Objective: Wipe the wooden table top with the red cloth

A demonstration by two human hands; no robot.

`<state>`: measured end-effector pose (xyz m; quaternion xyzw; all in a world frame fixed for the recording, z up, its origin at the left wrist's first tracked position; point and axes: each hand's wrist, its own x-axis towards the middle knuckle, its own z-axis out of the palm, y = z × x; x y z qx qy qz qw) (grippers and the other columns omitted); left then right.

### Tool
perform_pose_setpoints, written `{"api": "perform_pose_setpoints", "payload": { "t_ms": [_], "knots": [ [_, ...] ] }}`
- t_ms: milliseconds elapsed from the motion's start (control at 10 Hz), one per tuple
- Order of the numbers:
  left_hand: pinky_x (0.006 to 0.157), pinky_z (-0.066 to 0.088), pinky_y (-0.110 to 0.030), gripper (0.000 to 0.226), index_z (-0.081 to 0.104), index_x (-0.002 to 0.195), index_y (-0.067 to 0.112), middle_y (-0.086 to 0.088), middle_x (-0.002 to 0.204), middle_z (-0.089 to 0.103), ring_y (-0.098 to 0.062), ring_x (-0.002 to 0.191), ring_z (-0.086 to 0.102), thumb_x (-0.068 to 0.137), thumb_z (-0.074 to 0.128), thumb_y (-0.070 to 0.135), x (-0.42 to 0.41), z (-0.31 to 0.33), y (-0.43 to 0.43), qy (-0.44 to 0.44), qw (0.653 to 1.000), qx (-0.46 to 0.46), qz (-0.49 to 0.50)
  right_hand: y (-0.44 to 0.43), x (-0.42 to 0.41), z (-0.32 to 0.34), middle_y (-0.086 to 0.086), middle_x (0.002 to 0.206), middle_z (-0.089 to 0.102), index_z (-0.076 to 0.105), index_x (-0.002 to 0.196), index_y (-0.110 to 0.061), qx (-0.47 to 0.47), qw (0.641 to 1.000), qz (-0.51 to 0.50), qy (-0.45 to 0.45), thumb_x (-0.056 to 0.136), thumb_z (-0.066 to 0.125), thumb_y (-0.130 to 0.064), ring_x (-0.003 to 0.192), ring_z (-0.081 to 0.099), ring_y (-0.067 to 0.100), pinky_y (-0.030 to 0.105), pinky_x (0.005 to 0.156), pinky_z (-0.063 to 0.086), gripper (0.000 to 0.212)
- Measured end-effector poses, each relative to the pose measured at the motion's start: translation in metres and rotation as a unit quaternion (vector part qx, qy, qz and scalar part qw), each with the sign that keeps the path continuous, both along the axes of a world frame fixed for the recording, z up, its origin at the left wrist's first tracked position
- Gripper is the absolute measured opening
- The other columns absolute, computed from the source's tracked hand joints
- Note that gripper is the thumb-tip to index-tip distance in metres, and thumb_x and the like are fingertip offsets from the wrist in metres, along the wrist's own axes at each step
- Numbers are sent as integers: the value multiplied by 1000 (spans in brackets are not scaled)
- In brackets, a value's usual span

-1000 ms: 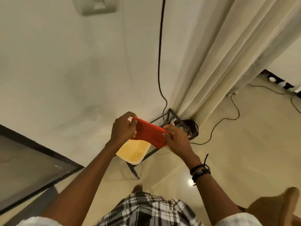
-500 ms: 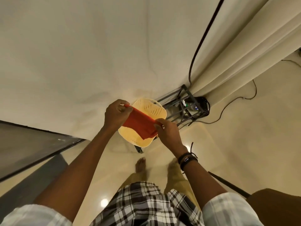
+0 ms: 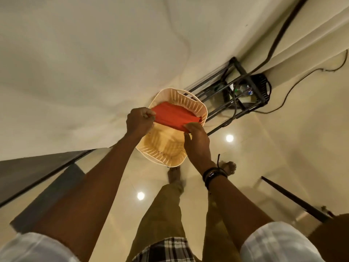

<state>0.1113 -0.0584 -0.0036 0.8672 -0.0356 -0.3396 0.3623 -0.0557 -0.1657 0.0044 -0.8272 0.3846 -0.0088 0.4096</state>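
Observation:
The red cloth (image 3: 174, 116), folded into a flat band, is stretched between both hands above a cream plastic basket (image 3: 166, 157) that stands on the floor. My left hand (image 3: 138, 121) pinches the cloth's left end. My right hand (image 3: 197, 142) grips its right end from below. A brown wooden surface (image 3: 334, 235) shows only as a corner at the lower right edge; I cannot tell whether it is the table top.
A black metal rack (image 3: 243, 89) with cables stands against the wall behind the basket, beside a cream curtain (image 3: 321, 35). A dark glass-topped surface (image 3: 28, 171) lies at the left. A thin dark leg (image 3: 294, 199) slants at the right. My bare feet stand on glossy tiles.
The view has tilted down, so the basket, my legs and feet now show. Both hands have kept hold of the cloth and now hold it over the basket.

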Motion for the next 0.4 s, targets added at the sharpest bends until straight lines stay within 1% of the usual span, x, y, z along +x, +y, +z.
{"api": "perform_pose_setpoints", "payload": {
  "t_ms": [100,200,300,400],
  "knots": [
    [93,55,-46,23,74,106,14,-14,110,73,-36,99,70,90,59,8,-6,-34,12,30,988,118,-100,13,-15,-26,12,146,49,56,136,-3,68,986,113,97,93,59,0,131,48,31,24,105,34,43],
    [106,45,-39,33,67,124,9,-15,137,59,-36,125,56,95,54,12,-18,-42,25,55,955,211,-199,24,-33,-37,13,148,49,55,138,-5,97,971,169,139,94,59,-1,139,42,30,23,111,27,45],
    [108,37,-34,35,63,129,13,-9,143,55,-31,132,50,95,53,13,-34,-31,36,56,952,211,-215,23,-46,-30,13,150,46,50,143,-8,87,979,123,134,95,59,-5,141,40,30,31,115,29,49],
    [106,38,-34,36,59,131,10,-11,137,59,-30,127,53,95,57,15,-55,-11,32,53,959,172,-219,8,-50,-15,12,153,42,43,148,-12,76,979,127,143,94,62,-10,144,34,30,34,118,26,58]
  ]
}}
